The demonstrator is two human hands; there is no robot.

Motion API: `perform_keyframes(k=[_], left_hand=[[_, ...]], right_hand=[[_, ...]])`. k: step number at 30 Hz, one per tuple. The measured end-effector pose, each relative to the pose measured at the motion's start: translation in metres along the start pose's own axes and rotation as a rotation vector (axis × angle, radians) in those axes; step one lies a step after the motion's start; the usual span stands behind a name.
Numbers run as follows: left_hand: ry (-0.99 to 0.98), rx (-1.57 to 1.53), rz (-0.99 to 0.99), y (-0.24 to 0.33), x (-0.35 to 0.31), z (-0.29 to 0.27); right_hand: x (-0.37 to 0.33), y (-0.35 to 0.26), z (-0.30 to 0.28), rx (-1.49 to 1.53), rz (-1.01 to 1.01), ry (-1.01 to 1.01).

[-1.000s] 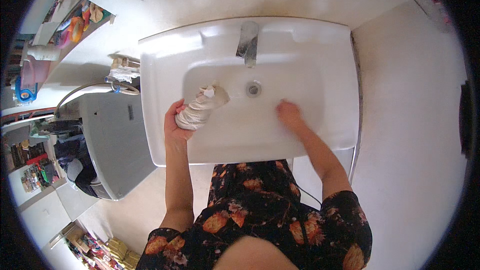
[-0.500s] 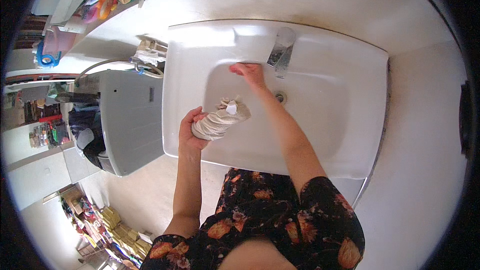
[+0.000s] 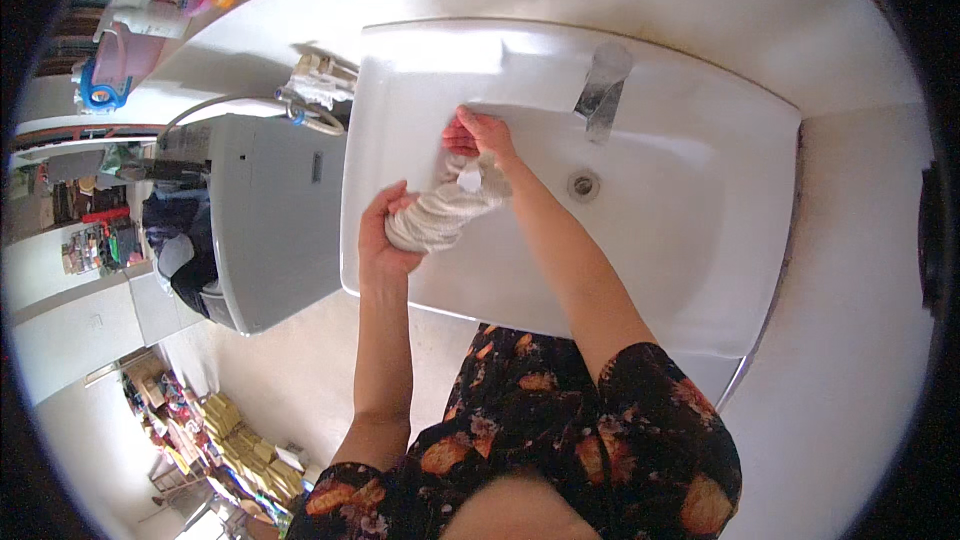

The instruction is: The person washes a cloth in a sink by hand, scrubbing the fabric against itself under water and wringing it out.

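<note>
My left hand [image 3: 385, 230] is closed round one end of a bunched, cream-coloured cloth [image 3: 440, 218], folded in ridges and held above the left part of the white washbasin [image 3: 690, 310]. A small white patch like a label [image 3: 469, 178] shows near the cloth's far end. Beyond that end is my right hand [image 3: 480, 134], its fingers curled in with the thumb on top. What those fingers hold, if anything, is hidden. My right wrist overlaps the cloth's right tip; whether they touch I cannot tell.
A chrome tap [image 3: 603, 90] stands at the basin's back, with a round drain [image 3: 583, 185] in front of it. To the left is a grey-white washing machine [image 3: 275, 230], with a hose [image 3: 235, 100] behind it. Dark clothes [image 3: 178, 230] lie beyond the machine. Boxes [image 3: 240, 445] are piled at lower left.
My right hand has moved left, close to the cloth's far end, and its fingers have curled. The cloth has risen slightly with my left hand. The view has shifted a little.
</note>
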State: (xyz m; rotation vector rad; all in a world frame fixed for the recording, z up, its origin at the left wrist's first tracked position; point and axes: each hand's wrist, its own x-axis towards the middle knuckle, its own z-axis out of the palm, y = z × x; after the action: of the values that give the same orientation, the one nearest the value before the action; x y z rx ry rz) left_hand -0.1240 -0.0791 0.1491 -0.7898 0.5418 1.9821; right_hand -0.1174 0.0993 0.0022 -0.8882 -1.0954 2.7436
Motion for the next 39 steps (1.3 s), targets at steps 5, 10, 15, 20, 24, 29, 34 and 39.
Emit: perform_keyframes(k=[5,10,15,20,24,29,34,39], left_hand=[[0.065,0.174,0.082,0.006,0.004,0.018],[-0.046,0.101,-0.072,-0.011,0.011,0.026],[0.028,0.204,-0.133,-0.031,0.025,0.021],[0.113,0.161,-0.196,-0.040,0.036,-0.016],[0.174,0.157,-0.205,-0.060,0.029,-0.036],[0.209,0.289,-0.230,-0.082,0.070,-0.085],[0.273,0.332,-0.284,-0.111,0.066,-0.075],[0.218,0.480,-0.311,-0.104,0.064,-0.059]], right_hand=[[-0.076,0.089,-0.037,-0.133,0.600,-0.252],[-0.179,0.051,-0.133,-0.214,0.510,0.184],[-0.184,-0.024,-0.291,-0.829,-0.277,0.839],[-0.129,-0.083,-0.224,-1.586,-0.624,0.634],[-0.164,-0.129,-0.090,-0.303,-0.141,0.248],[-0.155,-0.150,-0.030,0.072,0.081,-0.065],[-0.174,-0.185,-0.027,0.195,0.057,-0.127],[-0.175,-0.126,-0.141,0.324,-0.249,0.112]])
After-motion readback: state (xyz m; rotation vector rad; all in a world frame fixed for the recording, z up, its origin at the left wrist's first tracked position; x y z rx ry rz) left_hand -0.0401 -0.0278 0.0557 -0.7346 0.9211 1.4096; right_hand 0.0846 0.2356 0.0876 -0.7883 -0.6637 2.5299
